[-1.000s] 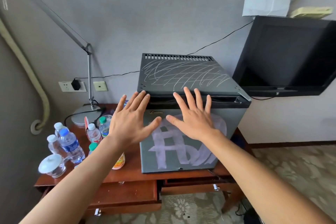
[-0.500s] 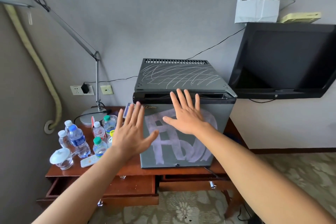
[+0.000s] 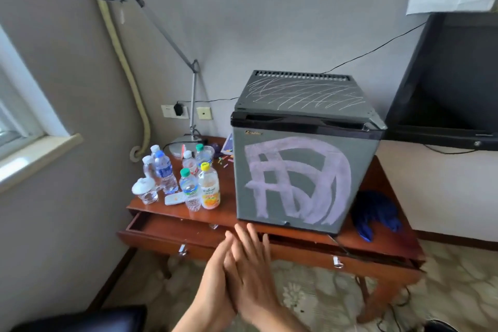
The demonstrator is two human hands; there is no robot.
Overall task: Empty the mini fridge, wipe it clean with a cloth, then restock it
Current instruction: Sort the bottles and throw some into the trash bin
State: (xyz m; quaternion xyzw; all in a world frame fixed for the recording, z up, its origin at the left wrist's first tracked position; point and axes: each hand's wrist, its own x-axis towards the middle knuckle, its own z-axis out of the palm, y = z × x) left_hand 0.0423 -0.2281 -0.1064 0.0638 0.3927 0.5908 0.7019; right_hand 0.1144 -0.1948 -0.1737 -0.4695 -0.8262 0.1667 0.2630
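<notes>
Mini fridge (image 3: 304, 170) sits shut on the table (image 3: 226, 213). Left hand (image 3: 215, 275) and right hand (image 3: 253, 264) press flat together, holding nothing. Bottles (image 3: 188, 183) crowd beside it; a swinging door might topple them.

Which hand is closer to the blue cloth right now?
Right. The right hand is pressed flat against the left hand in front of the table; the blue cloth lies to their right.
</notes>
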